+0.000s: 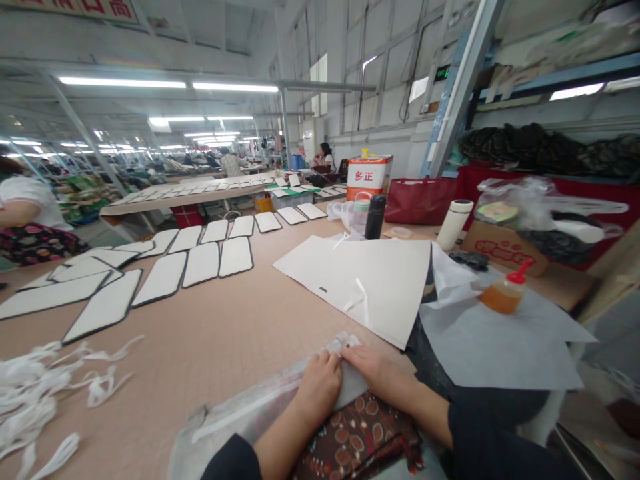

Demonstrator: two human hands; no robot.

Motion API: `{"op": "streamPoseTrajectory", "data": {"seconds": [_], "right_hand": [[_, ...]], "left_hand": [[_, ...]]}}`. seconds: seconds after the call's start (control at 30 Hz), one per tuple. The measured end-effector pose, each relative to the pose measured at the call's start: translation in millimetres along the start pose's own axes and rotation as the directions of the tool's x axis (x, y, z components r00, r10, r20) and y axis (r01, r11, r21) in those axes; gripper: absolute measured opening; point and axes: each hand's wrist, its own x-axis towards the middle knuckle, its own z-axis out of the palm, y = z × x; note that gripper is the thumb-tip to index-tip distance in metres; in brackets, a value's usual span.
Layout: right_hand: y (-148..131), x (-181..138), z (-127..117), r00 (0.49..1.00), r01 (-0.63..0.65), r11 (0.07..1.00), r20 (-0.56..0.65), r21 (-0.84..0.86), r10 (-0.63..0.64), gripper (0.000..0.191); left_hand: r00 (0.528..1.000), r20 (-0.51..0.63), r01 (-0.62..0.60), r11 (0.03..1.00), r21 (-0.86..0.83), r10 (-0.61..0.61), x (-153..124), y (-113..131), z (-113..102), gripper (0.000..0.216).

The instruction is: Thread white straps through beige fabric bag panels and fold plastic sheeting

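Both my hands rest at the near edge of the table on a clear plastic bag (250, 407) with white material inside. My left hand (320, 383) is curled with its fingers pinching the bag's top edge. My right hand (373, 370) lies beside it, fingers pressing the same edge. A brown patterned cloth (360, 437) lies under my wrists. Just beyond my hands lies a large white sheet (370, 273) with a white strip on it.
Rows of white panels with dark rims (200, 263) cover the table's far left. Loose white strips (35, 393) pile at the left edge. An orange squeeze bottle (505, 293), a black flask (375, 217), a white flask (455, 223) and a box (500, 250) stand at right. A person (25, 213) works at far left.
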Motion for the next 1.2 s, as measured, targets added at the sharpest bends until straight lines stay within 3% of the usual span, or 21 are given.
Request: {"op": "streamPoseTrajectory", "data": {"seconds": [0.2,0.37,0.5,0.63,0.73,0.8,0.9,1.0,1.1,1.2], "right_hand": [[-1,0,-4,0.996,-0.009,0.998,0.083,-0.059,0.014,0.054],[-6,0,-14,0.996,-0.006,0.996,0.087,-0.084,0.014,0.050],[-23,14,-22,0.987,0.022,0.985,0.160,-0.171,0.006,0.036],[-58,44,1,0.986,-0.044,0.997,0.161,-0.059,0.053,0.032],[-82,61,30,0.987,-0.046,0.993,0.158,0.111,0.028,0.040],[-89,66,42,0.986,-0.036,0.993,0.164,0.113,0.017,0.041],[-93,70,48,0.984,-0.036,0.998,0.174,0.053,0.026,0.038],[-101,74,51,0.985,0.013,1.000,0.174,0.024,-0.017,0.034],[-112,74,60,0.978,0.151,0.988,0.139,0.045,-0.156,0.031],[-111,64,65,0.947,0.301,0.953,0.103,0.038,-0.303,0.032]], "left_hand": [[0.999,0.037,-0.013,1.000,0.010,0.013,-49,-31,-10,0.016],[0.988,0.091,0.138,0.983,-0.122,-0.127,-96,-55,-22,0.017],[0.946,0.150,0.322,0.889,-0.326,-0.288,-110,-69,-28,0.022],[0.890,0.235,0.456,0.763,-0.458,-0.391,-106,-77,-30,0.019],[0.853,0.275,0.522,0.711,-0.471,-0.444,-107,-81,-32,0.017],[0.840,0.282,0.542,0.693,-0.475,-0.463,-113,-85,-33,0.017],[0.845,0.286,0.535,0.693,-0.483,-0.452,-126,-91,-33,0.018],[0.892,0.245,0.452,0.786,-0.423,-0.381,-134,-90,-31,0.018],[0.951,0.152,0.301,0.916,-0.265,-0.268,-140,-86,-26,0.021],[0.977,0.096,0.203,0.966,-0.159,-0.189,-150,-85,-24,0.020]]}}
